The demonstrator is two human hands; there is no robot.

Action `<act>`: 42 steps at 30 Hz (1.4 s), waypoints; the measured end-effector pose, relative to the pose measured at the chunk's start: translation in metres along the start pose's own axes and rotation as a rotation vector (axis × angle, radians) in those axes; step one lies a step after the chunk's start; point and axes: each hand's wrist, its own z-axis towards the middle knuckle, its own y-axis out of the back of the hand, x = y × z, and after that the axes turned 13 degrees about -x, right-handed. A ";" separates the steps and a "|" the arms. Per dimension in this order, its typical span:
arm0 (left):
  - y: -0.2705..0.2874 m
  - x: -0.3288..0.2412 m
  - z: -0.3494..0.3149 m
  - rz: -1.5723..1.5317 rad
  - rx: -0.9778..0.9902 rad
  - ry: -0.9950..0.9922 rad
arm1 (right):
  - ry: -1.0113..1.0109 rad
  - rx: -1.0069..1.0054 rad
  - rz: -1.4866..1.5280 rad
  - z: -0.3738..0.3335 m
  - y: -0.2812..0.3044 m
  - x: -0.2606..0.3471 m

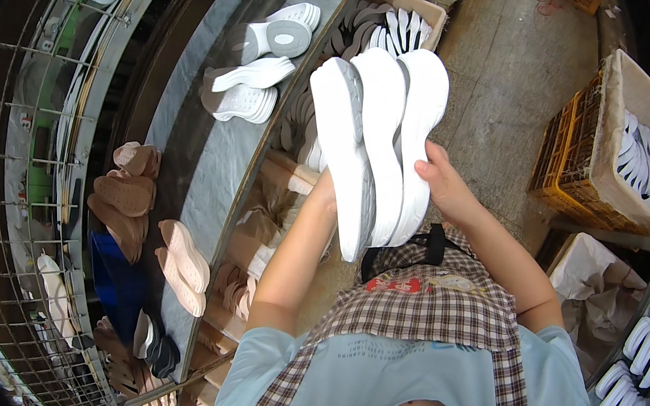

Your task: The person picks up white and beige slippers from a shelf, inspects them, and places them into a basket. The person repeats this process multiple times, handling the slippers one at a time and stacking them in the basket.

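Both my hands are up in front of my chest, carrying a fanned stack of three white shoe soles that stand on edge, toes pointing away from me. My right hand is closed on the outer sole: thumb lies across its face, the fingers are hidden behind the stack. My left hand is almost wholly covered by the nearest sole; I see only the wrist running up under it, so I cannot tell how the fingers sit, only that the stack rests against that hand. The nearest sole shows a grey strip along its edge. Just past the soles, lower down, a cardboard box holds more white soles packed upright. To my left runs a curved grey metal bench with several white soles lying loose on it, near its far end. Left of the bench, tan and pink soles sit piled on a lower rack, and a wire mesh guard stands beyond them. To my right, well apart, a yellow crate lined with a sack holds white soles on end. My checked apron hangs below the stack.
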 end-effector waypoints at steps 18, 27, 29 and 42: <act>0.010 0.003 -0.016 -0.097 -0.069 0.139 | 0.387 0.272 -0.351 0.018 0.052 0.034; 0.009 0.022 -0.010 -0.269 -0.006 0.112 | 0.358 0.170 -0.093 -0.006 0.022 0.022; 0.002 0.023 -0.016 -0.161 -0.044 -0.054 | 0.311 0.132 0.066 -0.012 0.014 0.028; 0.006 0.027 -0.008 -0.762 0.641 -0.005 | -0.282 0.218 1.295 -0.011 0.049 -0.002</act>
